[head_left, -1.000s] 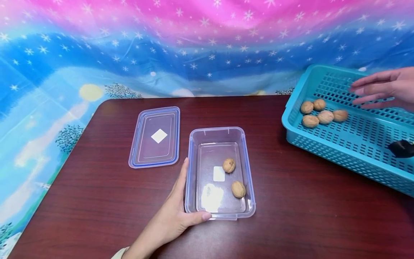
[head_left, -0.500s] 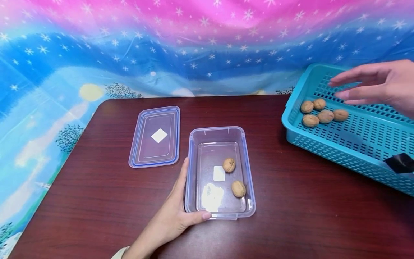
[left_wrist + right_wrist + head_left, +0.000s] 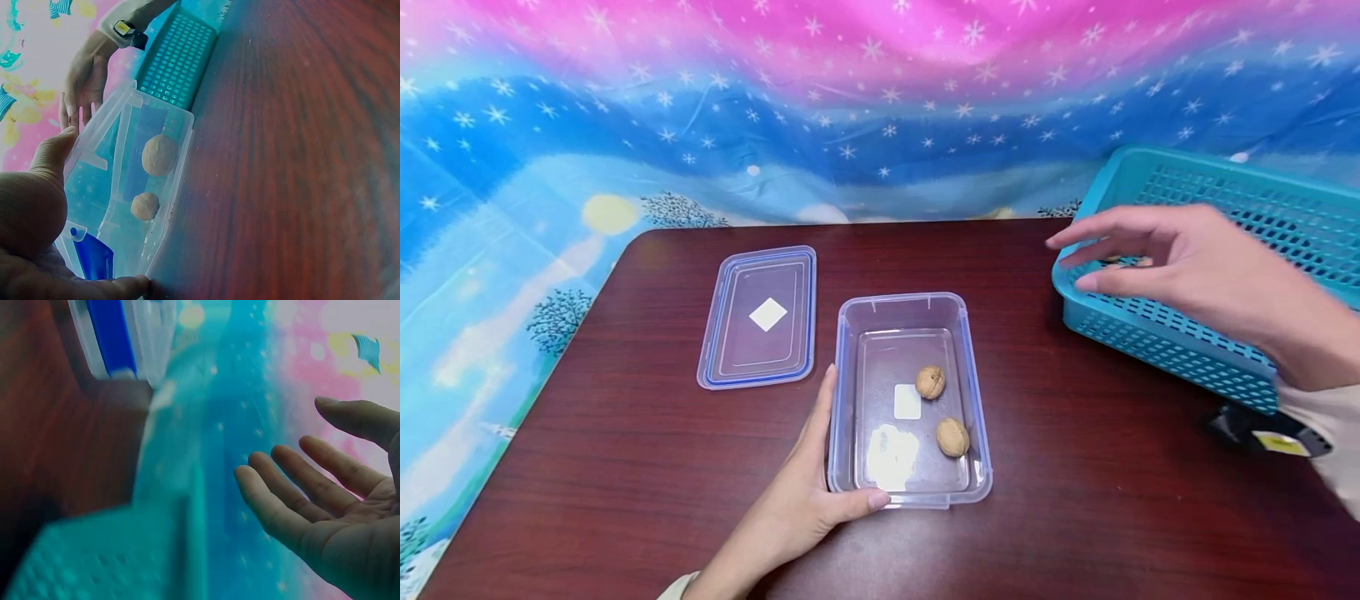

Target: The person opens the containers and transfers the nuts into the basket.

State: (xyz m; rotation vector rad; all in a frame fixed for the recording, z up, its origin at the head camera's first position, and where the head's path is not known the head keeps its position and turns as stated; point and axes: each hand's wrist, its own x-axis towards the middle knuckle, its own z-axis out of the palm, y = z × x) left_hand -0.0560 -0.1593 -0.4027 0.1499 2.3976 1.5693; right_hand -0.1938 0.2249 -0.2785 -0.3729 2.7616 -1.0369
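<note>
In the head view my left hand (image 3: 808,492) holds a clear plastic food container (image 3: 906,500) by its near left corner, thumb along the front rim and fingers at the left side. Two walnuts (image 3: 930,382) lie on the container's floor, towards its right. My right hand (image 3: 1195,275) hovers over the left end of a turquoise basket (image 3: 1165,354), fingers loosely bent and apart from the thumb. It holds nothing; the right wrist view shows the bare palm and spread fingers (image 3: 331,472). Behind the hand, the basket's walnuts (image 3: 1127,261) are mostly hidden.
A clear lid (image 3: 767,315) with a blue seal lies on the dark wooden table (image 3: 625,467), left of the container. A snowflake-patterned cloth (image 3: 850,108) hangs behind the table's back edge. The basket runs past the right border of the head view.
My right hand has come left and lower, from the basket's right part to above the walnuts at its left end, covering them. The left hand and the container have stayed put.
</note>
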